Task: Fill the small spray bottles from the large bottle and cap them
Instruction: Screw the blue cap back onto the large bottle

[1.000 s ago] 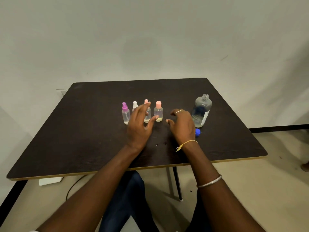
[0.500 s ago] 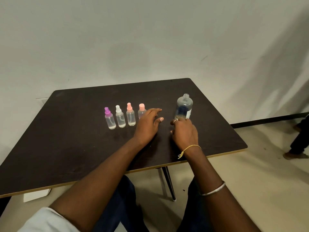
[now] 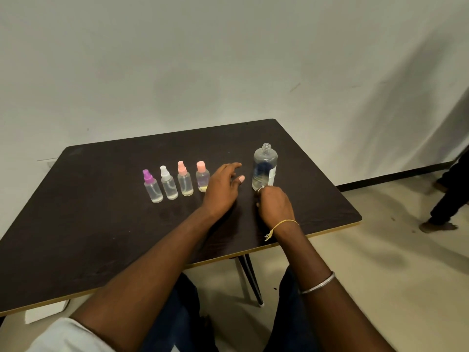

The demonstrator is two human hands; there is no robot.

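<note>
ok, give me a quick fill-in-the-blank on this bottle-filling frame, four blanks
The dark table holds ____ small clear plastic spray bottles in a row. The leftmost small bottle wears a ____ spray cap. The large clear plastic bottle has ____ cap on its threaded neck. The open hand between the row and that bottle is the person's ____ one.

Missing: four; purple; no; left.

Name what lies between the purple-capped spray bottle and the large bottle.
In the head view: the white-capped bottle, the pink-sprayer bottle, the pink-capped bottle, then the left hand.
</note>
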